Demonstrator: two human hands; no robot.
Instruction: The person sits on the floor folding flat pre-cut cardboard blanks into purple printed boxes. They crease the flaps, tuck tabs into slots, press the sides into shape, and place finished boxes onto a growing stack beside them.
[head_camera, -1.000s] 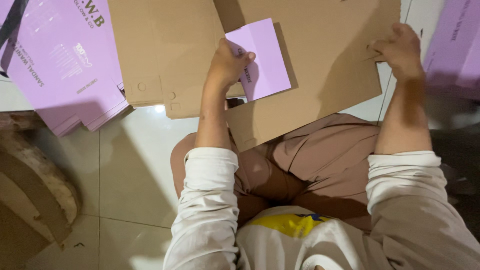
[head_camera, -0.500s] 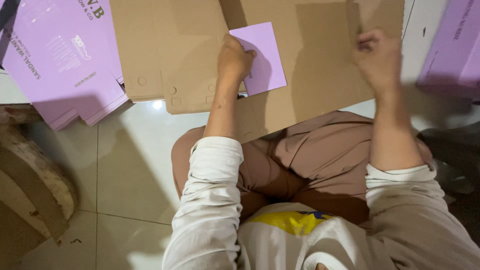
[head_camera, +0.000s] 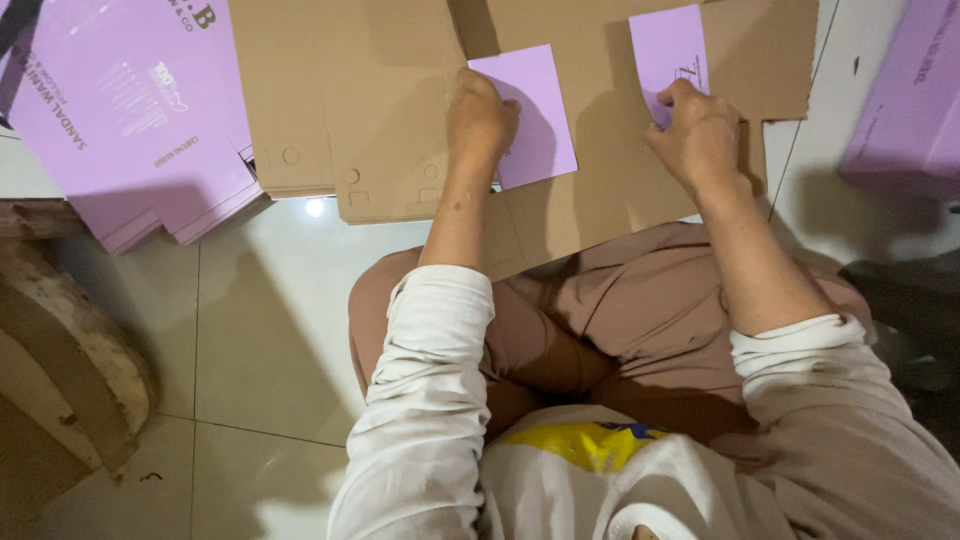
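A flat brown cardboard box blank (head_camera: 600, 190) lies across my lap, brown side up. Two of its flaps are folded over and show their lilac outer face: a left flap (head_camera: 535, 120) and a right flap (head_camera: 668, 45). My left hand (head_camera: 478, 120) presses down on the left lilac flap at its left edge. My right hand (head_camera: 700, 135) pinches the lower edge of the right lilac flap and holds it folded down. My arms wear white sleeves.
A stack of flat brown blanks (head_camera: 340, 100) lies on the tiled floor (head_camera: 270, 320) beyond my left knee. Lilac printed blanks (head_camera: 130, 110) are piled at upper left. A lilac box (head_camera: 915, 100) sits at right. A worn wooden piece (head_camera: 60, 350) is at lower left.
My right hand moved left from the blank's right edge and folded a second lilac flap over. My left hand stayed on the first flap.
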